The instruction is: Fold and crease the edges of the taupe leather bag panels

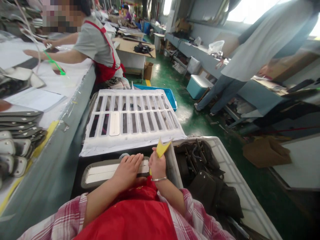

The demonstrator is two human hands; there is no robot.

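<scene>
My left hand [128, 167] lies flat, fingers stretched out, on a long grey-rimmed piece [100, 174] with rounded ends and a white panel inset. This piece rests on a dark surface close to my red apron. My right hand [158, 165] is closed around a yellow strip-like tool [162, 147] with a notched upper end, at the right end of the same piece. Its lower part is mostly hidden by the hand. Just beyond both hands is a white slotted frame [130, 111]; one slot holds a cream-coloured insert [115, 123].
A white plastic crate [240, 173] with dark fabric parts stands at my right. At my left runs a workbench [53, 150] bearing stacked grey pieces [18, 123]. A co-worker [100, 50] works there; another person [255, 50] stands at right. A blue bin [172, 99] sits behind the frame.
</scene>
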